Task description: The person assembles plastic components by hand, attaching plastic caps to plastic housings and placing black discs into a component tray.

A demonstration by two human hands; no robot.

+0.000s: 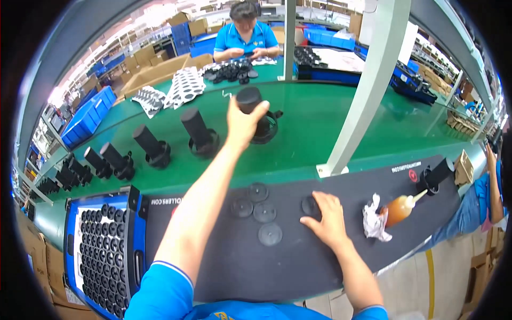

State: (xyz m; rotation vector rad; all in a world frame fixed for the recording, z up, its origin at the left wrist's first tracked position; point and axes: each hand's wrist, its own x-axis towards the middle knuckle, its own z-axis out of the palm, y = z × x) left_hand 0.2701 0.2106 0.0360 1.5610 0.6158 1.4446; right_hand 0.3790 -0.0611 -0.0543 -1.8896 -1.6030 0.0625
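My left hand [243,124] reaches over the green bench and is closed around a black cylinder with a ring-shaped base [265,128]. The cylinder stands upright, its base at or just above the green surface; I cannot tell which. My right hand [329,217] is over the dark mat, thumb and fingers apart. Its fingers overlap the edge of a flat black disc [309,206]. Left of that disc, several more black discs [265,212] lie in a loose group on the mat.
A row of similar black cylinders [200,133] runs leftward along the green bench. A blue tray [140,234] of black round parts stands at left. A bottle of amber liquid [400,209], crumpled tissue [375,220] and a metal post [368,90] are at right. A co-worker [245,37] sits opposite.
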